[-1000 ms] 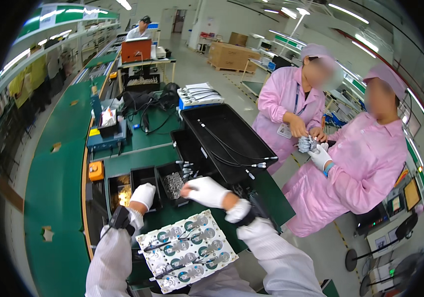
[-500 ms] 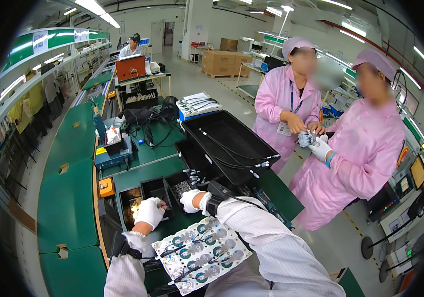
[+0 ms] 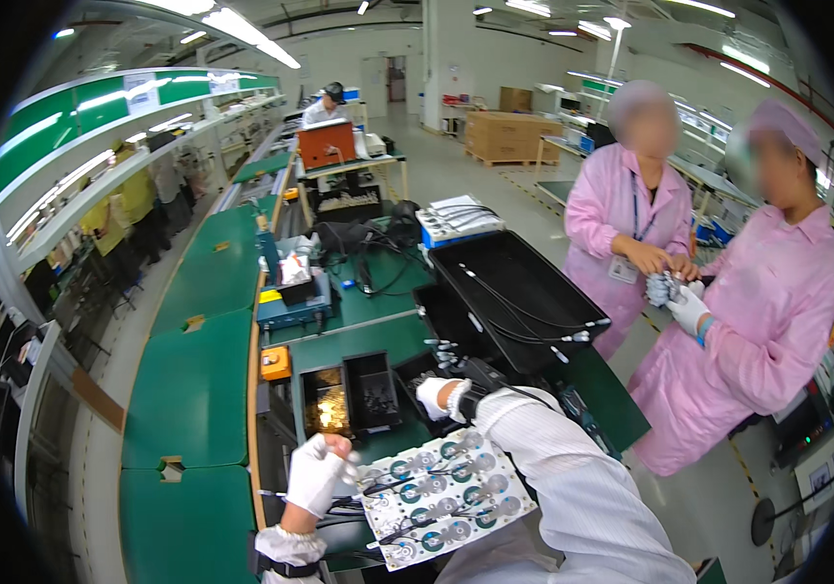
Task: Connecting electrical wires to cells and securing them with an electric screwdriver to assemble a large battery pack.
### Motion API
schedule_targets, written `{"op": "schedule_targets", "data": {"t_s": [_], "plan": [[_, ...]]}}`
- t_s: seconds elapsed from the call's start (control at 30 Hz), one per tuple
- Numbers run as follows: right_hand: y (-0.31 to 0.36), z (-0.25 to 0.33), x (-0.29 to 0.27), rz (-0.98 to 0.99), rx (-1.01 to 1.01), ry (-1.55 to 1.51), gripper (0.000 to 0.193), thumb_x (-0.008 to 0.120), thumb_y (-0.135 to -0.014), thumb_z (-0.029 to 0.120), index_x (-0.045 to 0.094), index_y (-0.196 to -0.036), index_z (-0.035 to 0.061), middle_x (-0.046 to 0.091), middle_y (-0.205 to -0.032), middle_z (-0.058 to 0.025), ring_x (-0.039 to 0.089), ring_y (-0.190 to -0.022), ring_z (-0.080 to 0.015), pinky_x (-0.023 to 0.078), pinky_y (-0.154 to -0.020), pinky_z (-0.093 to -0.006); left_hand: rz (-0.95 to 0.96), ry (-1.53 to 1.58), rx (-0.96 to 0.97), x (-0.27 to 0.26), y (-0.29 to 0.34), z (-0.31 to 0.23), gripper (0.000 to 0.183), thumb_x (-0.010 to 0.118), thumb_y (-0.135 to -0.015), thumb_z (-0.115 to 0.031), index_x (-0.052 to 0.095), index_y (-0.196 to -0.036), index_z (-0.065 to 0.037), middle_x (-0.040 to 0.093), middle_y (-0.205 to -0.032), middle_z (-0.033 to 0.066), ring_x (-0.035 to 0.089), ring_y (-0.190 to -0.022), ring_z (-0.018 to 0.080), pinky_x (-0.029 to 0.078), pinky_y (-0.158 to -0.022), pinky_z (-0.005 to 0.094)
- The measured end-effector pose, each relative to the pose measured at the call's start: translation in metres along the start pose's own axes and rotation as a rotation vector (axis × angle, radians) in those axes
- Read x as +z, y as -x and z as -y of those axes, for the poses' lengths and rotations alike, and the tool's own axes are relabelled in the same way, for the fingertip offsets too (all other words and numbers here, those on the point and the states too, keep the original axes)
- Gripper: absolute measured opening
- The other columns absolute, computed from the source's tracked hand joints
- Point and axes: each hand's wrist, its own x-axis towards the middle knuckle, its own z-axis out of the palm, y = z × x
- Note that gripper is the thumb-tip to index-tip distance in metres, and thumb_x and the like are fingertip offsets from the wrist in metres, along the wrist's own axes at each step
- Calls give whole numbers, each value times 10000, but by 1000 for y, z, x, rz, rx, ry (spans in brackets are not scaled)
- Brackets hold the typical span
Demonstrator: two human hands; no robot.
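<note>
My left hand (image 3: 316, 475), in a white glove with bare fingertips, is raised just left of a white plate. Its fingers are curled together; whatever they hold, if anything, is too small to make out. The white plate (image 3: 407, 521) carries rows of round clear and green parts with black cables across it, and lies tilted close to my body. My right hand (image 3: 434, 397), gloved too, reaches to the right-hand black bin (image 3: 407, 370) of small metal parts. Its fingertips are hidden there. Left of that bin are a black bin (image 3: 370, 389) with few dark pieces and one with gold-coloured parts (image 3: 327, 404).
A large black tray (image 3: 524, 282) with cables stands beyond my right hand. An orange box (image 3: 275, 363) and a blue device (image 3: 292, 304) sit at the bench's left side. Two people in pink coats (image 3: 631, 204) stand at the right, handling grey parts.
My left hand has come back from the middle bin toward me, beside the white plate. My right hand stays at the right-hand bin. The view has turned to the left.
</note>
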Motion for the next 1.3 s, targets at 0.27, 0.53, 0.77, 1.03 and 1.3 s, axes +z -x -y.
{"op": "schedule_targets", "data": {"t_s": [0.27,0.53,0.77,1.03,1.3], "plan": [[-2,-10,0,-108,-25,37,316,804,-736,263,791,-946,28,739,-983,-239,729,-955,-390,595,-841,-435,15,132,-48,13,59,-3,170,678,-995,-161,594,-1035,-18,720,-821,110,664,-645,133,538,-573,255],[1,-23,-21,-261,-31,-156,257,757,-712,278,788,-889,94,764,-888,-146,740,-834,-319,590,-800,-379,86,-71,-4,21,78,5,254,634,-1029,-183,679,-1201,-1,737,-931,66,663,-756,99,546,-655,231],[10,-15,-25,-255,-28,-232,274,718,-702,271,804,-876,79,755,-914,-189,736,-875,-359,584,-840,-399,40,-61,-116,35,89,15,222,644,-1023,-175,720,-1136,1,741,-968,37,656,-819,82,538,-739,233],[11,-19,-24,-287,-26,-171,242,694,-731,245,809,-874,87,750,-903,-194,735,-869,-370,586,-832,-407,10,-84,-137,40,95,4,191,639,-1019,-145,736,-1114,-11,724,-946,-1,613,-808,45,508,-719,207],[34,-14,-39,-329,-4,-294,215,740,-722,231,805,-880,100,770,-888,-134,748,-857,-293,589,-845,-368,16,-121,-145,41,92,9,216,639,-1024,-168,729,-1151,-19,732,-959,2,646,-823,60,535,-733,220]]}}
